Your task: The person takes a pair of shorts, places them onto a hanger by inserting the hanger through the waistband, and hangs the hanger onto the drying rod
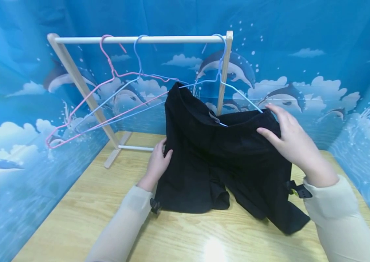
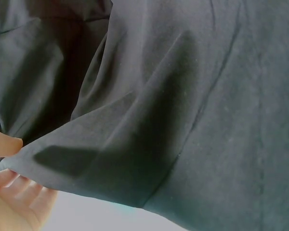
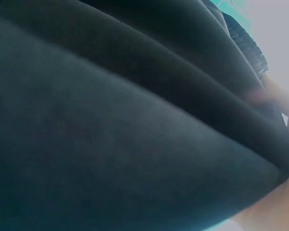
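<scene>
A pair of black shorts hangs from a blue wire hanger, whose hook is over the rack's rail near its right end. The hanger's shoulders run into the waistband, and its lower part is mostly hidden inside. My left hand pinches the shorts' left edge, with the thumb in front; the left wrist view shows thumb and fingers around the cloth edge. At the waistband's right end, my right hand grips the cloth beside the hanger's tip, thumb in front. Black fabric fills most of the right wrist view.
A pink hanger and a second blue hanger hang on the rail to the left. The rack's wooden post stands on the wooden table. A blue dolphin-print curtain surrounds the table's back and sides.
</scene>
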{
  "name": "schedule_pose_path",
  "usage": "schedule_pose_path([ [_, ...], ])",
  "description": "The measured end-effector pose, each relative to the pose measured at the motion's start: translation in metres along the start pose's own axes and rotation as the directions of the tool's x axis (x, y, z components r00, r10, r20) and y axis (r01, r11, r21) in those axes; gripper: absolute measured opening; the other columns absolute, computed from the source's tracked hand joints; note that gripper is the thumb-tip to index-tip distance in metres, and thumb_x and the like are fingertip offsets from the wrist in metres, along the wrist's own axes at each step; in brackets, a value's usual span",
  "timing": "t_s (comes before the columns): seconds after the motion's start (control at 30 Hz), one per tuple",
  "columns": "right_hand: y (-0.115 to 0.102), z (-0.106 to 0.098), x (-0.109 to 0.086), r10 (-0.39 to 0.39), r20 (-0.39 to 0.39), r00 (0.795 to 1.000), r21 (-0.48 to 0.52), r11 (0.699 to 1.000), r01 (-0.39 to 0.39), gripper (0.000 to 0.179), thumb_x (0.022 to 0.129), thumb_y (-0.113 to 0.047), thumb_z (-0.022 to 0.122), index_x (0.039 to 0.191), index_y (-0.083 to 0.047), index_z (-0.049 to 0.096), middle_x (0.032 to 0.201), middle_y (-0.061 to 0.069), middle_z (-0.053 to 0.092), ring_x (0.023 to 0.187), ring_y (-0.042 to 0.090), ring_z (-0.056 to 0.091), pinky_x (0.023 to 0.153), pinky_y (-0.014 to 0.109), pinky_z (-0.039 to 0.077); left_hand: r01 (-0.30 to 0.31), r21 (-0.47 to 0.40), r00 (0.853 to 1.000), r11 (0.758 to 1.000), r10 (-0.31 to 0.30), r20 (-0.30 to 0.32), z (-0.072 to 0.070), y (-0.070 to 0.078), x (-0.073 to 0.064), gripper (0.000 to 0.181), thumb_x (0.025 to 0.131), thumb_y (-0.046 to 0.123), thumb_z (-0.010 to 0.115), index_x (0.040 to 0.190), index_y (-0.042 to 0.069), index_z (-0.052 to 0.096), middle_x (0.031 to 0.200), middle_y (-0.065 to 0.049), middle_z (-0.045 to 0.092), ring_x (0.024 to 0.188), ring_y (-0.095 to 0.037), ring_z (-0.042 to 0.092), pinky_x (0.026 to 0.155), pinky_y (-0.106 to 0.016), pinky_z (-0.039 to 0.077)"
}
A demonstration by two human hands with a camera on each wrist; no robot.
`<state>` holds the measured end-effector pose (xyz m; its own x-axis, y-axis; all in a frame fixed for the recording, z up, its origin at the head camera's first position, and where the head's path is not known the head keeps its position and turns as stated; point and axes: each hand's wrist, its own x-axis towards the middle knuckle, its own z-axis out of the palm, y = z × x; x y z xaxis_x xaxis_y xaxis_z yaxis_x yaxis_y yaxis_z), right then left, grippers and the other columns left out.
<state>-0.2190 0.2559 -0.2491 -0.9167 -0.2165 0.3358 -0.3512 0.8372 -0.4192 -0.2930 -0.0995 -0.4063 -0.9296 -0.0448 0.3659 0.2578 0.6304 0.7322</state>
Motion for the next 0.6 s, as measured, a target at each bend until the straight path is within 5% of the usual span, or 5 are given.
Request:
schedule_pose_path([
  [0.4,0.012,-0.005,-0.014,-0.011,-0.094,0.996,0.122,0.992,0.022,0.069,0.100,-0.038,0.050,0.156,-0.022,0.012,0.162,0.016,0.011,0.147,0.044,0.008,0.108,0.075,0.009,0.026,-0.045,1.000,0.999,-0.026,0.011,-0.005,-0.002,-0.001,0.055,0.098,0.012,0.054,0.147,0.004,0.033,0.147,-0.020,0.040,0.122,-0.040,0.052,0.105,-0.050,0.043],
  [0.6,0.027,-0.012,-0.027,0.029,-0.167,0.986,0.159,0.987,-0.002,0.064,0.103,-0.036,0.044,0.156,-0.025,0.012,0.162,0.015,0.010,0.148,0.042,0.006,0.109,0.074,0.006,-0.024,-0.004,0.999,1.000,0.024,-0.028,-0.010,-0.003,-0.001,0.055,0.097,0.011,0.055,0.147,0.002,0.034,0.148,-0.024,0.037,0.127,-0.039,0.048,0.110,-0.051,0.038],
])
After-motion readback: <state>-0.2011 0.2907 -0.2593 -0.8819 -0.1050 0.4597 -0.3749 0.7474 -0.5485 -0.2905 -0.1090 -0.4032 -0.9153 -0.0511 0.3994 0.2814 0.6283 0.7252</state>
